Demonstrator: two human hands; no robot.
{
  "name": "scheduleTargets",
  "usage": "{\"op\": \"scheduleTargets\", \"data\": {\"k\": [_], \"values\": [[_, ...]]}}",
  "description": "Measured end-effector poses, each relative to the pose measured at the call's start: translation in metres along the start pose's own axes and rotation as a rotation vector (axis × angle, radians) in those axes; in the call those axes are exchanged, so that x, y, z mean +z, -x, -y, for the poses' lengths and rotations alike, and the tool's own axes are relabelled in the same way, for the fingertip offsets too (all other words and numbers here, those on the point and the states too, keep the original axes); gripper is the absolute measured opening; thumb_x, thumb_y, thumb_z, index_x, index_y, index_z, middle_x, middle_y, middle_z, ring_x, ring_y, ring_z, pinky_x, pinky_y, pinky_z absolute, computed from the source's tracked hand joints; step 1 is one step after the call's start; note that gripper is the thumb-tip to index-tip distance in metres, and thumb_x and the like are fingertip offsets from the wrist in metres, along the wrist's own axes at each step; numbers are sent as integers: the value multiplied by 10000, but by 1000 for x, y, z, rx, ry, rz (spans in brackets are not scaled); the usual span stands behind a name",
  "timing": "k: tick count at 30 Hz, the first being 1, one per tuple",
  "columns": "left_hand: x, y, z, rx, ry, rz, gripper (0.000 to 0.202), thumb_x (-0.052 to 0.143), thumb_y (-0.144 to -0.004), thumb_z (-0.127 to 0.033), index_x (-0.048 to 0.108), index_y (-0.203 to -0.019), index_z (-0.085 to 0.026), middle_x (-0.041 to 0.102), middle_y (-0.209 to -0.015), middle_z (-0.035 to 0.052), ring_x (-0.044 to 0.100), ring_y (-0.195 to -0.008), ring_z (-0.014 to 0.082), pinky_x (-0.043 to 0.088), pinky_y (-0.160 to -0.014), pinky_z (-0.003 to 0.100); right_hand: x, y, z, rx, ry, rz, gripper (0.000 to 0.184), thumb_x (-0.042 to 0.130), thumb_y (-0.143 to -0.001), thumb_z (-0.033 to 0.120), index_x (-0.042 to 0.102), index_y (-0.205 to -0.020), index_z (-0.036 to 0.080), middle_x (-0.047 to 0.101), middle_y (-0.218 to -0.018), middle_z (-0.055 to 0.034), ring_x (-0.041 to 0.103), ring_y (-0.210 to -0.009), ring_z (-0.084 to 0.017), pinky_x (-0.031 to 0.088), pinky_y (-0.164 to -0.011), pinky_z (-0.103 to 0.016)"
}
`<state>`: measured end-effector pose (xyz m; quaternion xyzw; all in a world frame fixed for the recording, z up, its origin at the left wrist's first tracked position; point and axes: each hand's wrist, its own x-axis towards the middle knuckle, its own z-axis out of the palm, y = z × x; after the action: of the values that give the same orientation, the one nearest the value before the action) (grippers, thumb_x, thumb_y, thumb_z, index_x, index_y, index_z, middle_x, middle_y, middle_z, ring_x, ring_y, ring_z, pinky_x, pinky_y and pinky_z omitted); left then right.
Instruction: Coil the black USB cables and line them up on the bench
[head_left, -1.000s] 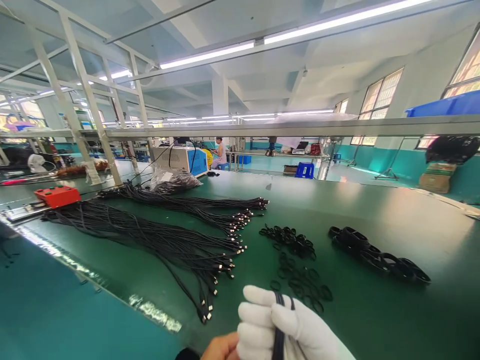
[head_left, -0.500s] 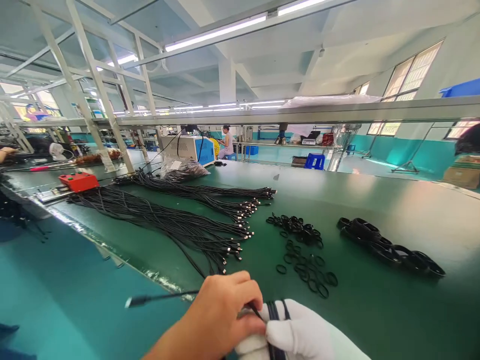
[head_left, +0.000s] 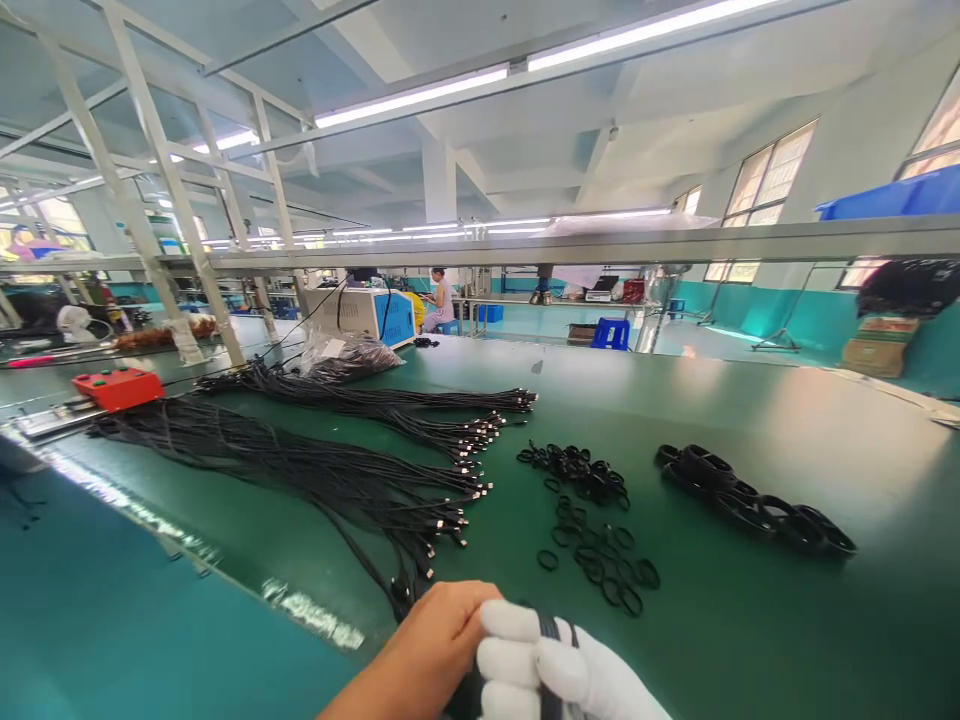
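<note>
Head view: green tabletop (head_left: 712, 620); landmark taken as the dense heap of small black rings, rubbery in look (head_left: 598, 482).
Wound cable: slim black cable (head_left: 549, 628), in several turns around the white-gloved fingers, on the near side of the heap; its ends could not be made out.
Gloved right hand (head_left: 574, 665): fingers curled and thumb folded over the turns, gripping them. One narrow black band (head_left: 575, 636) sat beside the turns; ring or strand, could not tell.
Bare left hand (head_left: 439, 640): against the gloved fingertips, nearer than the heap and to its left; its own fingertips were hidden, so whether it pinched cable could not be told.
Done: judged as one winding part made, the turns not yet off the glove.
Left, cables: two long bundles of black cables with pale metal plugs, a near one (head_left: 315, 475) and a far one (head_left: 390, 400), both left of the heap, lying stretched out and unwound.
Left, rings: heap plus loose small black rings (head_left: 609, 560) just nearer than it; larger glossy black loops (head_left: 750, 505) to its right.
Finished coils: uncertain; contents of the clear plastic bag (head_left: 349, 355), beyond the heap to the left, were unreadable.
</note>
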<state>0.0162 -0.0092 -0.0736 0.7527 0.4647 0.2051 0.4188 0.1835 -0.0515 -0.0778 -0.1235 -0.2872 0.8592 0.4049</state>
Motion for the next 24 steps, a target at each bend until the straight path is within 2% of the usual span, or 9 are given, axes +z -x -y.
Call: {"op": "scheduleTargets", "data": {"k": [3, 5, 7, 10, 15, 18, 22, 24], "values": [[4, -1, 4, 28, -339, -125, 336, 323, -927, -296, 575, -727, -196, 608, -714, -19, 538, -674, 145, 355, -609, 231, 3, 2, 17, -131, -193, -175, 399, 809, -633, 264, 665, -994, 179, 556, -745, 17, 506, -646, -89, 452, -743, -286], [11, 2, 3, 58, -519, -181, 338, 302, -945, -271, 591, -778, -222, 649, -757, -17, 583, -680, 154, 355, -603, 239, 0, 4, 27, -216, -178, -275, 407, 828, -605, 269, 682, -975, 181, 658, -907, -34, 599, -783, -138, 465, -849, -340], [20, 7, -3, 138, -685, -231, 312, 322, -935, -238, 594, -782, -242, 665, -745, -24, 608, -643, 164, 346, -574, 251, -5, 6, 33, -254, -152, -349, 416, 836, -589, 279, 696, -967, 178, 684, -1028, -69, 630, -902, -186, 462, -900, -365], [33, 15, -14, 290, -871, -320, 253, 395, -873, -181, 570, -701, -244, 651, -651, -43, 593, -534, 160, 309, -522, 272, -12, 8, 35, -284, -141, -425, 420, 827, -599, 293, 703, -985, 179, 689, -1084, -88, 635, -985, -218, 450, -945, -386], [44, 19, -22, 465, -858, -426, 178, 472, -752, -128, 490, -602, -223, 604, -545, -65, 541, -437, 118, 277, -480, 280, -15, 10, 32, -273, -115, -448, 415, 829, -590, 280, 707, -972, 173, 703, -1059, -96, 655, -958, -234, 421, -992, -447], [45, 18, -23, 582, -825, -495, 183, 453, -732, -118, 455, -576, -213, 555, -496, -66, 488, -398, 107, 248, -455, 288, -11, 10, 29, -252, -89, -450, 441, 845, -563, 291, 707, -958, 153, 706, -1036, -129, 666, -930, -265, 422, -977, -480], [31, 15, -35, 782, -888, -590, 248, 443, -797, -120, 447, -562, -199, 506, -487, -40, 434, -414, 119, 210, -461, 302, 2, 9, 24, -215, 0, -525, 481, 851, -563, 279, 682, -989, 132, 708, -1001, -148, 665, -889, -261, 444, -925, -460], [17, 13, -46, 864, -943, -543, 237, 482, -820, -128, 469, -592, -189, 522, -535, -28, 440, -466, 126, 216, -486, 301, 9, 7, 22, -179, 68, -510, 405, 824, -615, 259, 680, -971, 130, 712, -947, -123, 655, -874, -228, 471, -855, -388]]}}
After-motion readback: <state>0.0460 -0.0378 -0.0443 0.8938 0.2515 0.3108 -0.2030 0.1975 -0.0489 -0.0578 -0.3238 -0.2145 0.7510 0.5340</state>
